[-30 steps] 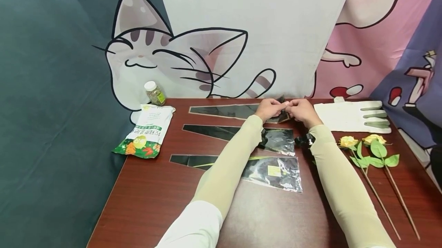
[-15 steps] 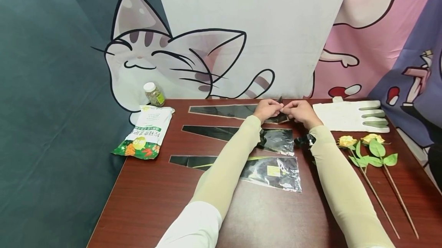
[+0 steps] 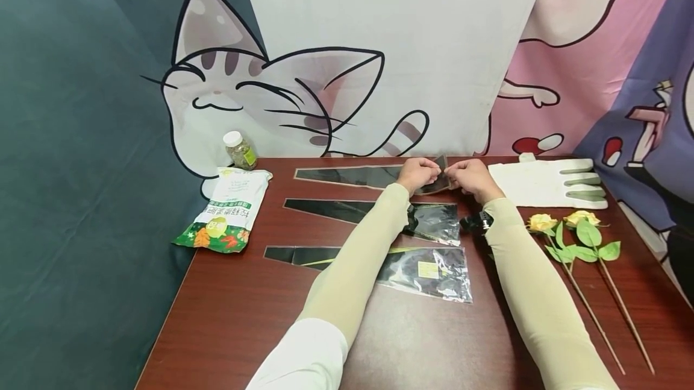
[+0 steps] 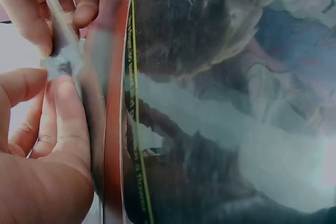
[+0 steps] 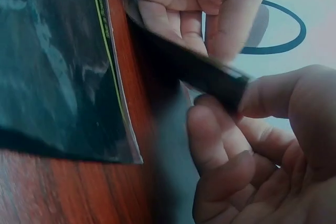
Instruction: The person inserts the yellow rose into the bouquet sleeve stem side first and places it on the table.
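Farthest on the table lies a long tapered black flower sleeve (image 3: pixel 347 175), its wide right end raised between both hands. My left hand (image 3: pixel 418 174) pinches the sleeve's edge; in the left wrist view the thumb (image 4: pixel 23 85) presses opposite the fingers. My right hand (image 3: pixel 473 178) pinches the same end from the right, with thumb and fingers on the dark edge (image 5: pixel 210 77) in the right wrist view. Nearer lie a second black sleeve (image 3: pixel 441 218) and a third glossy sleeve (image 3: pixel 417 289) with a yellow label (image 3: pixel 428 270). My left forearm covers part of both.
At the left stand a white-and-green printed bag (image 3: pixel 230 209) and a jar (image 3: pixel 241 152) with a white lid. A white glove (image 3: pixel 534 182) lies right of my right hand. Two yellow artificial roses (image 3: pixel 582 218) with long stems lie below it. A cat-printed curtain (image 3: pixel 455 46) hangs behind.
My hands were close together at the sleeve's raised end. Now they are slightly apart, and more of the dark end shows between them. The view has shifted a little.
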### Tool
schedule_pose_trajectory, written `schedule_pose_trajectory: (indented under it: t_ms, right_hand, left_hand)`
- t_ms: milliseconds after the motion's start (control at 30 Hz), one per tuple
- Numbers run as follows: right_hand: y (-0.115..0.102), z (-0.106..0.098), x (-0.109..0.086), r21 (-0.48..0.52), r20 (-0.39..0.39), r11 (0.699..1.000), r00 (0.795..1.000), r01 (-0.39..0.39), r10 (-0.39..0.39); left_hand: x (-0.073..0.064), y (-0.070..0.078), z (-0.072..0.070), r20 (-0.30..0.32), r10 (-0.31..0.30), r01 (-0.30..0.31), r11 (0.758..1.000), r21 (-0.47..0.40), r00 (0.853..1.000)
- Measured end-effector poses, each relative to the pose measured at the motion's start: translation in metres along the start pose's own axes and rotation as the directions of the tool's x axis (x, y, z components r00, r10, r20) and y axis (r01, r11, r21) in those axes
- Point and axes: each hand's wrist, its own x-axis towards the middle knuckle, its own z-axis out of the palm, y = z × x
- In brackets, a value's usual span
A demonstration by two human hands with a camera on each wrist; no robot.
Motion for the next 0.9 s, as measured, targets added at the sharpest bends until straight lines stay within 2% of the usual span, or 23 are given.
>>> schedule_pose_trajectory:
  t_ms: [333, 433, 600, 800, 900]
  right_hand:
    - [-0.001, 0.007, -0.002, 0.003, -0.045, 0.998, 0.997, 0.070, -0.070]
    - [0.000, 0.008, -0.001, 0.002, -0.061, 0.996, 0.995, 0.084, -0.083]
    - [0.004, 0.009, 0.001, 0.001, -0.094, 0.996, 0.991, 0.093, -0.093]
    - [0.009, 0.009, 0.002, 0.010, -0.090, 0.997, 0.993, 0.081, -0.079]
    - [0.008, 0.009, 0.000, 0.048, -0.083, 0.997, 0.995, 0.065, -0.061]
  left_hand:
    - [-0.007, 0.002, -0.003, -0.005, -0.009, 0.010, 1.000, 0.016, 1.000]
    - [-0.002, -0.001, -0.002, -0.009, -0.017, 0.017, 1.000, 0.000, 1.000]
    - [0.011, -0.006, -0.001, -0.020, -0.066, 0.066, 0.998, -0.022, 0.998]
    - [0.019, -0.009, 0.001, -0.040, -0.090, 0.089, 0.996, -0.026, 0.995]
    - [0.021, -0.009, 0.002, -0.040, -0.101, 0.100, 0.994, -0.043, 0.994]
